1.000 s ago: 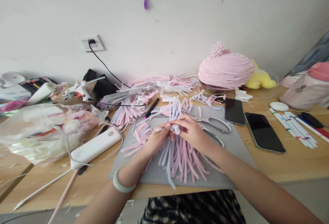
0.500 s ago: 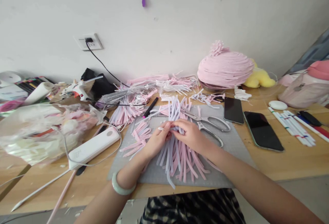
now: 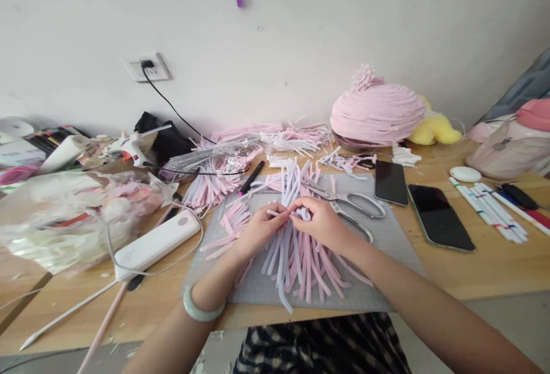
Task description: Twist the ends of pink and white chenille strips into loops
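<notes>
Over the grey cutting mat, my left hand and my right hand meet with fingertips pinched together. Between them is a lavender pipe cleaner; its curled part shows at my right fingers and a short end pokes out by my left thumb. Beneath lies a bundle of long lavender pipe cleaners, fanned above and below my hands over pink pipe cleaners. My fingers hide the middle of the bundle. Metal scissors rest just beyond my right hand. Shorter pink pieces lie beside my left hand.
Two phones and several white markers lie to the right. At the back sits a pink fuzzy dome. On the left are a plastic bag of scraps, a white corded device and a glue gun.
My hands have shifted slightly apart at the bundle. More of the lavender pipe cleaner now shows, curled at my right fingers and sticking out by my left thumb.
</notes>
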{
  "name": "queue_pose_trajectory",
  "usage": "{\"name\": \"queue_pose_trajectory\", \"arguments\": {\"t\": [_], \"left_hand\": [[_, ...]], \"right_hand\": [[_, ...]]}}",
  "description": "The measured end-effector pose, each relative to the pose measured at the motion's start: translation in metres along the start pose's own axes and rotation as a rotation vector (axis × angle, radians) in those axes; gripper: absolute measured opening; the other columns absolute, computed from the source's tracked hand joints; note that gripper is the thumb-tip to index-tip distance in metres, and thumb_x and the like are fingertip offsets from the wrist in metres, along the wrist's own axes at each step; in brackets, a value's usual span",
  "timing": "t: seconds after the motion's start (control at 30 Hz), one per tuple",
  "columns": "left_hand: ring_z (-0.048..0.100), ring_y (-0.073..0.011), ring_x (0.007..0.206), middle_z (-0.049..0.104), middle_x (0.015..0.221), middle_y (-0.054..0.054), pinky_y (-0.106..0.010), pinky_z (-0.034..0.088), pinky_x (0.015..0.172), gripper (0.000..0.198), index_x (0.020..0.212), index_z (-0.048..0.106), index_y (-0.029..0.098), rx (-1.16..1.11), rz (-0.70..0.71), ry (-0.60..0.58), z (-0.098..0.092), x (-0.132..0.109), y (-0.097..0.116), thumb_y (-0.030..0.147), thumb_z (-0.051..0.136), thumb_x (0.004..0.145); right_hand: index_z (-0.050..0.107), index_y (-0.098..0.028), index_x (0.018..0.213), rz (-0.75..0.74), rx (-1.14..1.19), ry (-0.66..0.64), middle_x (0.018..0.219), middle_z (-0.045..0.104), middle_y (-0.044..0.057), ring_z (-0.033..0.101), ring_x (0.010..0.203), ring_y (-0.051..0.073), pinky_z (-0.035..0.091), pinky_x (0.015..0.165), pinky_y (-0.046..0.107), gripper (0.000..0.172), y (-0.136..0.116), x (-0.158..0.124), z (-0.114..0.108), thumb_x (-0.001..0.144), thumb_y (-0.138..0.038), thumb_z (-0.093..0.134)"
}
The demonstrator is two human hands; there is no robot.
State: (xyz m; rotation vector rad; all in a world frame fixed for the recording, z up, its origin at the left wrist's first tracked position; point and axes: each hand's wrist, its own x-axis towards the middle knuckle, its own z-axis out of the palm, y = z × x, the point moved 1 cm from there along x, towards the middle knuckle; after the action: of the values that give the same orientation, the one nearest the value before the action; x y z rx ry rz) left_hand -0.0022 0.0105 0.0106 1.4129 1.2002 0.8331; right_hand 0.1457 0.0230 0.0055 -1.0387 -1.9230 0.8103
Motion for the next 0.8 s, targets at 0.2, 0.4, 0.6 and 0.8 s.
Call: {"name": "queue_pose_trajectory", "arguments": {"t": [0.2, 0.4, 0.6, 0.8], "left_hand": [[0.031, -0.0079, 0.048, 0.038, 0.051, 0.006, -0.021, 0.023, 0.048, 0.031, 0.067, 0.048, 0.015, 0.050, 0.038, 0.014, 0.0003, 0.0000, -0.0032, 0.045, 0.051, 0.075], [0.027, -0.0075, 0.047, 0.033, 0.051, 0.007, -0.021, 0.021, 0.047, 0.028, 0.068, 0.046, 0.016, 0.101, 0.066, 0.062, -0.0030, -0.0009, -0.0039, 0.043, 0.049, 0.076], [0.028, -0.0074, 0.048, 0.033, 0.051, 0.007, -0.021, 0.022, 0.047, 0.026, 0.067, 0.045, 0.016, 0.096, 0.079, 0.096, -0.0040, -0.0023, -0.0022, 0.040, 0.050, 0.076], [0.030, -0.0073, 0.046, 0.035, 0.049, 0.007, -0.021, 0.023, 0.047, 0.026, 0.065, 0.045, 0.017, 0.014, 0.088, 0.104, -0.0060, -0.0035, -0.0026, 0.039, 0.053, 0.075]], "right_hand": [[0.061, -0.016, 0.074, 0.095, 0.010, 0.007, 0.063, 0.055, -0.003, 0.041, 0.051, 0.008, 0.031, 0.050, 0.020, 0.013, -0.0017, 0.0000, -0.0006, 0.066, -0.019, 0.052], [0.062, -0.016, 0.072, 0.190, 0.063, 0.010, 0.052, 0.045, -0.006, 0.032, 0.044, 0.006, 0.024, 0.043, 0.019, 0.012, -0.0016, 0.0021, -0.0024, 0.063, -0.020, 0.054], [0.062, -0.015, 0.073, 0.200, 0.113, -0.002, 0.048, 0.041, -0.007, 0.032, 0.043, 0.006, 0.023, 0.042, 0.019, 0.013, -0.0006, 0.0024, -0.0039, 0.065, -0.022, 0.055], [0.060, -0.015, 0.074, 0.246, 0.222, -0.058, 0.046, 0.045, -0.006, 0.036, 0.043, 0.006, 0.025, 0.041, 0.017, 0.012, 0.0014, 0.0011, -0.0046, 0.066, -0.024, 0.055]]}}
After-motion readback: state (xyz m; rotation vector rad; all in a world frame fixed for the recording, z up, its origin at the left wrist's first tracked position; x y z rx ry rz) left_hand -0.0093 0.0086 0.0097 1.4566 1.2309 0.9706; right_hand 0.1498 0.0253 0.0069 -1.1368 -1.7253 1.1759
